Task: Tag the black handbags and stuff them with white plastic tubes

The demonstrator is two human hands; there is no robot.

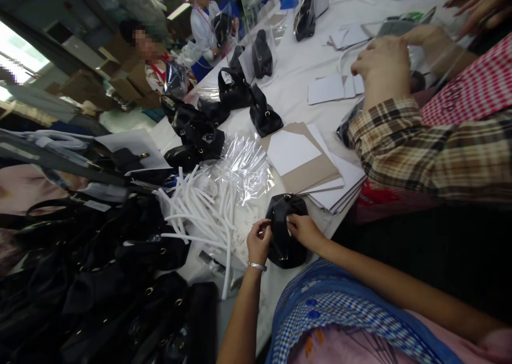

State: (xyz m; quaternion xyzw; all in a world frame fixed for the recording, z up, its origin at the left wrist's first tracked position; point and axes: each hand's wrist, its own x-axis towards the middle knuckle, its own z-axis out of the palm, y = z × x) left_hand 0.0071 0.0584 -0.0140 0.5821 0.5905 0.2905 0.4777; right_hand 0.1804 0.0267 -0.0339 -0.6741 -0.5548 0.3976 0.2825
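Note:
A small black handbag [287, 256] rests at the table's near edge, its broad handle arching over the top. On its left side my left hand [259, 241], with a silver bangle at the wrist, is closed in a pinch at the bag's edge. My right hand [307, 232] grips the bag from the right, fingertips close to the handle. A small white bit shows by those fingertips; what it is I cannot make out. Just left of the bag lie white foam tubes [208, 207] in a loose heap. Stacked cardboard and white sheets [298, 153] lie just beyond it.
Clear plastic bags [248, 164] lie behind the tubes. Several finished-looking black handbags [264, 111] stand farther back, and a large pile of black bags [100, 289] fills the left. A co-worker's plaid sleeve [400, 140] reaches in from the right. Two people stand across the table.

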